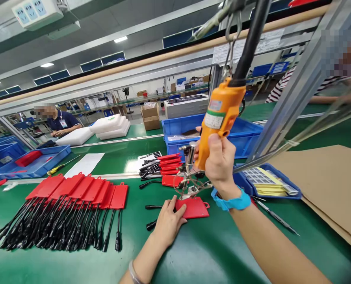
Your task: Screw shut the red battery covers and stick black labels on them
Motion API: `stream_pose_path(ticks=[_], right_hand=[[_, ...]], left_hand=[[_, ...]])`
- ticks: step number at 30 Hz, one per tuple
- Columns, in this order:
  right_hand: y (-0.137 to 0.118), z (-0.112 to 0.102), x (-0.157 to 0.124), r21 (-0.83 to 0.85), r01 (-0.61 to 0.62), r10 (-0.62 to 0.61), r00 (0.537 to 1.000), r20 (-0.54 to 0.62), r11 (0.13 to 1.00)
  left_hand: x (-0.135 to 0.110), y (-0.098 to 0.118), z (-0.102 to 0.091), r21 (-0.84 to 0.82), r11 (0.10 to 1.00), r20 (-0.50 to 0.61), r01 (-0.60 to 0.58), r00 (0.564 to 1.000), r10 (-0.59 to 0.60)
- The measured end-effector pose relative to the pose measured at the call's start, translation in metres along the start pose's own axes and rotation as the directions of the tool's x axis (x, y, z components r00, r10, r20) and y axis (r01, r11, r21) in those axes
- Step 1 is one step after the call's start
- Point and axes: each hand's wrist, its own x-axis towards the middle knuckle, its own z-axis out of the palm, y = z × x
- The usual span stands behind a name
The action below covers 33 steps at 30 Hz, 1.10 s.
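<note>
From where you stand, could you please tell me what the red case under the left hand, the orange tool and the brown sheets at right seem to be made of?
Red case: probably satin plastic, judging by its even colour and crisp edges.
Orange tool: likely hard plastic outside, with smooth, moulded-looking curves.
Brown sheets: apparently matte cardboard, plain tan.
</note>
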Motion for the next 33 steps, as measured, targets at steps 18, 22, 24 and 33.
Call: stream_pose_path(ticks=[18,22,24,33], right_hand=[[0.065,0.020,-0.034,-0.021,-0.122,0.123,0.989,0.087,0.992],[0.075,0.024,-0.042,-0.071,-0.108,0.115,0.989,0.096,0.992],[0.079,0.026,-0.047,-0.086,-0.100,0.109,0.989,0.101,0.991],[0.026,0.016,-0.031,0.000,-0.053,0.053,0.997,0.060,0.999]], left_hand=[[-0.002,-0.002,0.005,-0.059,0.996,-0.008,0.070,0.998,-0.070],[-0.001,-0.003,0.006,-0.080,0.995,-0.004,0.062,0.998,-0.063],[0.000,-0.004,0.007,-0.085,0.995,-0.006,0.060,0.998,-0.061],[-0.006,-0.003,0.000,-0.072,0.997,-0.017,-0.004,1.000,0.003]])
